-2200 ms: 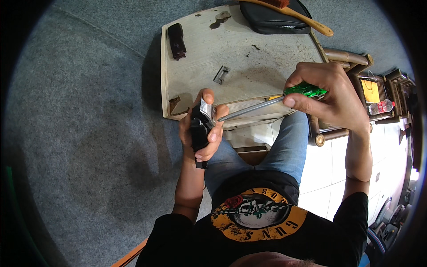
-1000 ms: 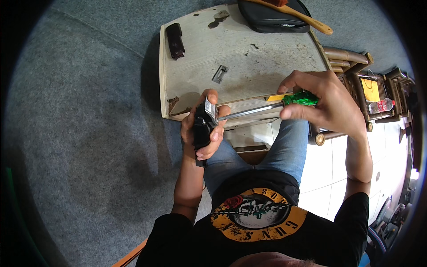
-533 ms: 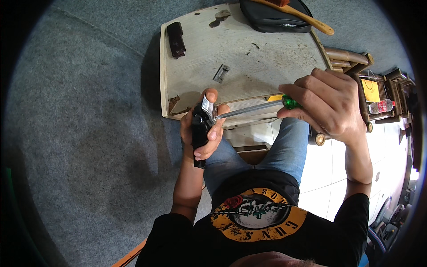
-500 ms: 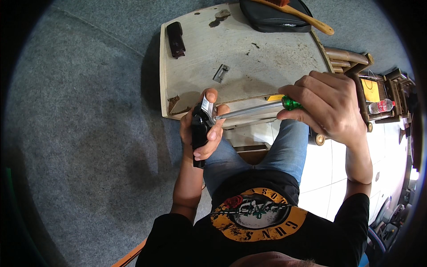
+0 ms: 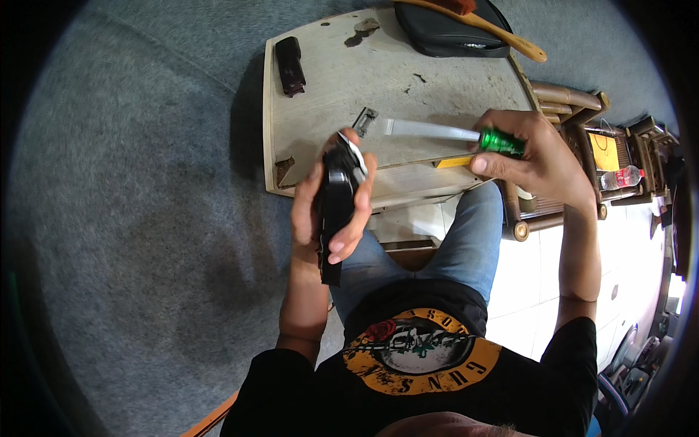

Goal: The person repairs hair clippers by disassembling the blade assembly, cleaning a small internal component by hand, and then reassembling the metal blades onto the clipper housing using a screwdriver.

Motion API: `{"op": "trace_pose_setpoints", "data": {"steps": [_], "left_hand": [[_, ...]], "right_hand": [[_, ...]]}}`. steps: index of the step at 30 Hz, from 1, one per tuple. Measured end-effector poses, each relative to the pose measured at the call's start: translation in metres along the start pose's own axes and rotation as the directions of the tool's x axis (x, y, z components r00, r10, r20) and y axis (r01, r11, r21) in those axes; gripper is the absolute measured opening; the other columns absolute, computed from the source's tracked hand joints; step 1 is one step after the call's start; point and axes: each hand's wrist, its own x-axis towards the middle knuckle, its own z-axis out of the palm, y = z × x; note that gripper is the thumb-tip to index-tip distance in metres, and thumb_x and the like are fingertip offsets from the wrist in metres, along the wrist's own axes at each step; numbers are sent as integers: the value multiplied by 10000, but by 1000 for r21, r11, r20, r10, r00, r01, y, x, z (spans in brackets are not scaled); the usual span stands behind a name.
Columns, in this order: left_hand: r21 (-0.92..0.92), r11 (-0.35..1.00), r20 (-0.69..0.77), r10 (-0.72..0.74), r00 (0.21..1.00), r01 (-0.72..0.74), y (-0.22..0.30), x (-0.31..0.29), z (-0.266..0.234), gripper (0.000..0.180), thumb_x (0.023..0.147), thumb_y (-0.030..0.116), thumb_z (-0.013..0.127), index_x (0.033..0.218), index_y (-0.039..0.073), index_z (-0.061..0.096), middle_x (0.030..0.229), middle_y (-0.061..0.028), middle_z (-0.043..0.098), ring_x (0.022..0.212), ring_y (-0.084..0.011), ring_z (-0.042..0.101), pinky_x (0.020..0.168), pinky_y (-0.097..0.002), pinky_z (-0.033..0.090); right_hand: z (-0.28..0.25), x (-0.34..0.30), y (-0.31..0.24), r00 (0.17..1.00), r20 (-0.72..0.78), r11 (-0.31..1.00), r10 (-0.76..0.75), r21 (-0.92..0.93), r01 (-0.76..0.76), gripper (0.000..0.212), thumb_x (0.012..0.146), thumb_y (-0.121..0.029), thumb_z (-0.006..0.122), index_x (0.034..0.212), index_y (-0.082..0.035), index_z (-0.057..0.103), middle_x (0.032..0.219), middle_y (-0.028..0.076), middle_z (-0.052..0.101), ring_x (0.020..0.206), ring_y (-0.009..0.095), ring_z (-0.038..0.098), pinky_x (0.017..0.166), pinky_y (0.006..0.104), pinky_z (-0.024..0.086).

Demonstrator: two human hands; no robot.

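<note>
My left hand (image 5: 348, 200) is closed around a black hair clipper (image 5: 335, 211), its pale metal blade end up near the table's front edge. To the right, my right hand (image 5: 537, 156) grips a screwdriver (image 5: 502, 142) by its green see-through handle. The shaft points left over the table, blurred by motion, with its tip apart from the clipper. Just beyond the clipper, a small metal blade plate (image 5: 364, 121) lies on the worn wooden table (image 5: 328, 87). At the far left of the tabletop rests a dark clipper cover (image 5: 290, 67).
A black zip case (image 5: 448, 33) and a brush with a wooden handle (image 5: 502, 30) lie at the table's far right. Bamboo furniture (image 5: 568, 91) stands to the right, with a plastic bottle (image 5: 622, 177) and a yellow bag (image 5: 604, 151). Dark debris is scattered on the tabletop.
The screwdriver's tip has come away from the clipper, and my right hand has swung it up over the table. My left hand has turned the clipper.
</note>
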Motion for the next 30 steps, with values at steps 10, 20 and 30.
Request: {"op": "trace_pose_setpoints", "data": {"steps": [10,20,30], "left_hand": [[962,237,-63,677,733,-136,-14,58,40,408,1108,323,525,1407,79,393,1026,-139,649,828,-195,702,714,-309,580],[964,221,-36,657,753,-148,-31,76,20,417,1140,366,433,1431,66,447,1252,-77,601,1110,-153,626,920,-292,524],[812,578,-183,374,909,-74,-4,75,10,666,1149,488,238,1440,-29,542,1195,-141,707,1130,-208,687,1009,-363,549]], "right_hand": [[66,32,-30,939,-191,763,286,638,-102,447,926,-398,828,954,-65,531,719,-27,562,567,62,597,439,200,442],[80,53,-31,930,-217,763,298,640,-95,446,850,-299,898,943,-50,540,803,-24,526,753,50,500,648,216,432],[87,53,-24,925,-236,593,298,805,15,398,856,-196,871,967,-63,513,941,-2,554,886,59,540,773,216,460]]}}
